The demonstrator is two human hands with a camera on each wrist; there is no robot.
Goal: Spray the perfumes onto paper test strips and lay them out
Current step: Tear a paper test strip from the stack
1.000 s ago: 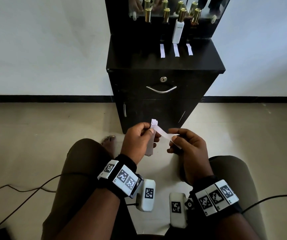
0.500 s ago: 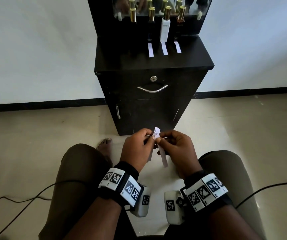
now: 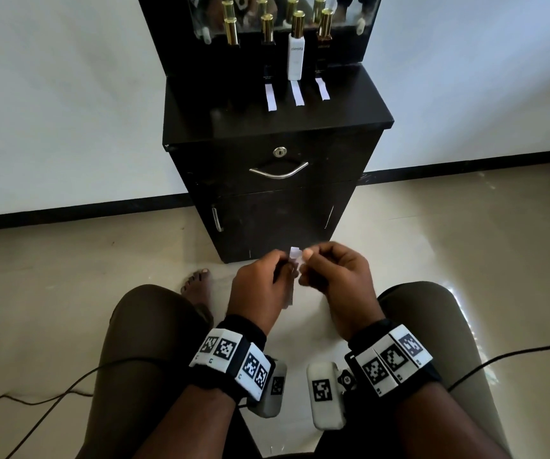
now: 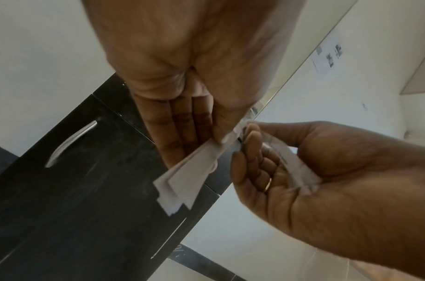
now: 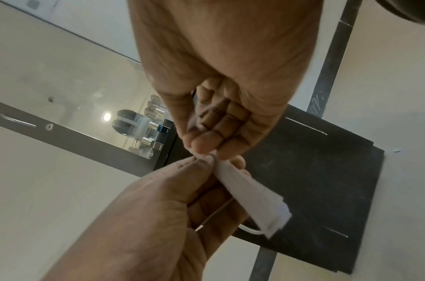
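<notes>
Over my lap, my left hand (image 3: 280, 266) pinches a small bundle of white paper test strips (image 3: 294, 253) between thumb and fingers. In the left wrist view the bundle (image 4: 182, 182) fans downward from that thumb. My right hand (image 3: 306, 260) meets it and pinches the top end of one strip (image 4: 295, 167), which runs back across its palm. In the right wrist view both hands' fingertips touch at the bundle's top (image 5: 250, 194). Three strips (image 3: 297, 93) lie on the black cabinet top (image 3: 234, 120) in front of gold-capped perfume bottles, one of them white (image 3: 296, 54).
The black cabinet has a drawer with a metal handle (image 3: 278, 173) and stands against a white wall, with a mirror (image 3: 280, 11) behind the bottles. My bare foot (image 3: 197, 279) rests on the tiled floor. Cables (image 3: 35, 399) run across the floor on both sides.
My right hand, which held one strip stretched out to the right, has come in against my left hand at the top of the bundle. Both hands sit slightly lower and nearer me.
</notes>
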